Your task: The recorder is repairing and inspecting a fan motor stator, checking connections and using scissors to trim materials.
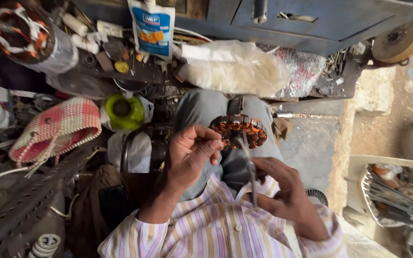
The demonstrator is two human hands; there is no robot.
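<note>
A person in a striped shirt (216, 229) of pink, purple and white sat over a cluttered workshop floor, both hands raised above the lap. The right hand (283, 188) was closed around a slim metal tool (253, 179), fingers wrapped about its lower shaft, the blurred upper end angled toward a round motor stator (240, 130) wound with copper-coloured coils. The left hand (190, 155) was curled, fingertips bunched together just beside the stator's near edge; whether it pinched a wire or touched the windings could not be told. The stator rested on the person's knee, on grey trousers (206, 107), between the two hands and slightly beyond them. To the left, a woven pink-and-white basket (58, 129) lay on its side near a green round container (123, 111), and a perforated metal angle bar (20, 205) ran along the lower left. Beyond the knee, a crumpled clear plastic bag (235, 69) sat against a blue metal cabinet (321, 21), with a blue-and-white pouch (153, 28) standing beside it. A second wound stator (20, 31) lay at the far upper left, and a grinding wheel (400, 38) at the far upper right.
</note>
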